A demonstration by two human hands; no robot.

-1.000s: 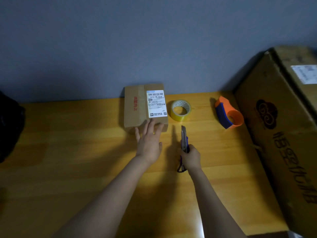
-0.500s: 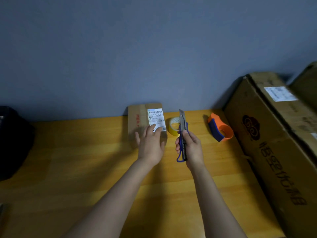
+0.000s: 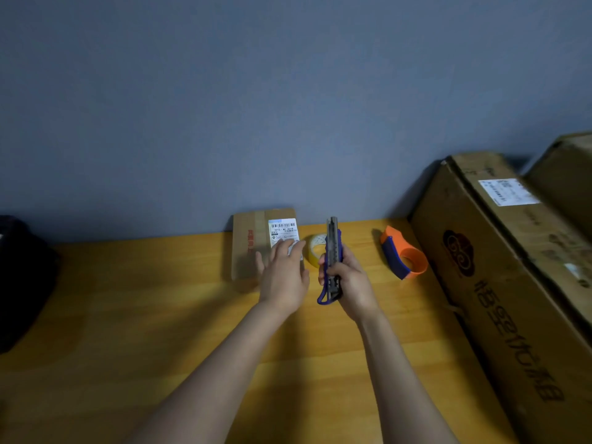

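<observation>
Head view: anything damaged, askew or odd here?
Nothing much. The box lies flat with the left hand on it, its tape unbroken; the right hand holds the knife upright. Only the carton at right looks scuffed on top.

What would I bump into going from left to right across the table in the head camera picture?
black bag → small cardboard box → utility knife, gripped by the right hand → orange and blue tape dispenser → big cardboard box
</observation>
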